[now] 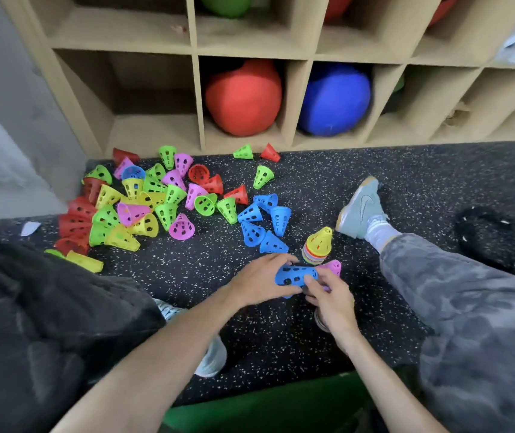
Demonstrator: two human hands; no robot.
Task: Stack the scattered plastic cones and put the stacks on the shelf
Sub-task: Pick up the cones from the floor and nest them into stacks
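Both hands meet low in the middle, at about 6 o'clock from the cone pile. The left hand [257, 281] curls round the wide end of a blue cone [293, 276] lying sideways, and the right hand [328, 293] pinches its narrow end with fingertips; a pink cone [333, 266] shows just behind the right fingers, touching them, though whether it is gripped cannot be told.

At 12 o'clock from the hands, just beside them, a stack [317, 246] stands upright on the floor [281, 323], a yellow cone on top. At 11 o'clock lie five loose blue cones [264, 221], close together. Farther out toward 10 o'clock is the big scatter [144, 201] of green, yellow, pink and red cones, too tangled to count. Three more lie toward 12 o'clock near the shelf [198, 101]: two green, one red.

In the shelf's lower cubbies sit a red ball [243, 96] and a blue ball [334, 100]. At 2 o'clock a grey shoe [360, 207] with a swoosh mark rests on the floor, the leg in camouflage trousers [468, 307].
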